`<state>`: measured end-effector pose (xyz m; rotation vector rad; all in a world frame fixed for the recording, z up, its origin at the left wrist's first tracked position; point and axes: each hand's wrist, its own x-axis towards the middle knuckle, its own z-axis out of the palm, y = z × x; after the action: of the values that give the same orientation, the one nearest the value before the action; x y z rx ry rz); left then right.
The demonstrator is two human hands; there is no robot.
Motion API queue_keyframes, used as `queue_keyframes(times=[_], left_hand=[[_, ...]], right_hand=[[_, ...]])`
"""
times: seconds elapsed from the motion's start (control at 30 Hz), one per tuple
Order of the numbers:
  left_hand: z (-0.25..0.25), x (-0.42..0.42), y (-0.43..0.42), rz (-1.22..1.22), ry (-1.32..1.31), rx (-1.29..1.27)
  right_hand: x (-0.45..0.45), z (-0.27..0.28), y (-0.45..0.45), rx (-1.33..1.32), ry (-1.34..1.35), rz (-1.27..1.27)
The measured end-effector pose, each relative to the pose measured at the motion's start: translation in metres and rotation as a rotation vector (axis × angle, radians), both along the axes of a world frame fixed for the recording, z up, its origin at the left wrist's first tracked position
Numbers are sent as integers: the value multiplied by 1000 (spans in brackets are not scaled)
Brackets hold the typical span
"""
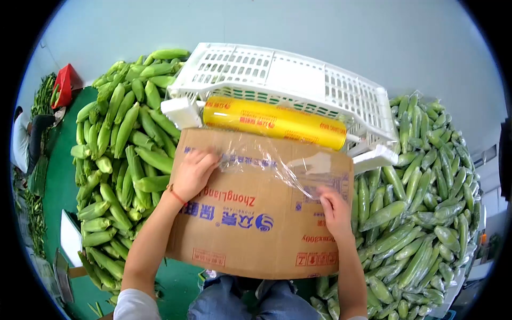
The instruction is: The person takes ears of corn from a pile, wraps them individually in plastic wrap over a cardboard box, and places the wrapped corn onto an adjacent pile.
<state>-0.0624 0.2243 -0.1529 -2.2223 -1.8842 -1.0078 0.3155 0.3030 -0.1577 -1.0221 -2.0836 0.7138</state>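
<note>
A cardboard box (266, 229) with blue and red print lies in front of me. Behind it a yellow roll of cling film (274, 121) sits between white holders, and a crumpled strip of clear film (261, 160) stretches from it over the box. My left hand (196, 173) rests on the box's left side at the film's edge, fingers bent and together; what they hold is too small to tell. At the right, my right hand (335, 210) pinches the film's other end between thumb and fingers.
Unwrapped green corn cobs (125, 122) are heaped at the left. Film-wrapped cobs (416, 229) form a large pile at the right. A white plastic crate (288, 74) stands behind the roll. At the far left are a person (22, 140) and a red bag (65, 85).
</note>
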Motion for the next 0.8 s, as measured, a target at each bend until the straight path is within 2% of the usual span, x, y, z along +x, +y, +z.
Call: queue_keyframes(times=[0.1,0.17,0.27,0.37,0.4,0.43,0.53,0.57,0.7,0.8], left_hand=[[10,-7,-24,95,-174,29],[23,-5,-47,58,-175,7],[39,3,-85,-4,-141,69],[51,8,-136,-61,-30,124],[47,13,-154,-47,-33,130],[45,18,-171,-30,-44,125],[33,37,-221,6,-62,60],[21,43,-235,30,-66,-29],[-7,69,-272,196,-15,-234],[-6,85,-275,291,-108,-136]], right_hand=[[30,3,-17,-359,74,-144],[40,18,-39,-519,215,-201],[48,30,-78,-349,247,-148],[66,31,-123,-365,165,-175],[70,30,-136,-379,139,-177],[72,31,-150,-475,220,-147],[75,22,-182,-468,172,-117],[76,13,-184,-349,-41,-167],[76,-20,-177,-239,-87,-160],[76,-40,-170,-211,-96,-211]])
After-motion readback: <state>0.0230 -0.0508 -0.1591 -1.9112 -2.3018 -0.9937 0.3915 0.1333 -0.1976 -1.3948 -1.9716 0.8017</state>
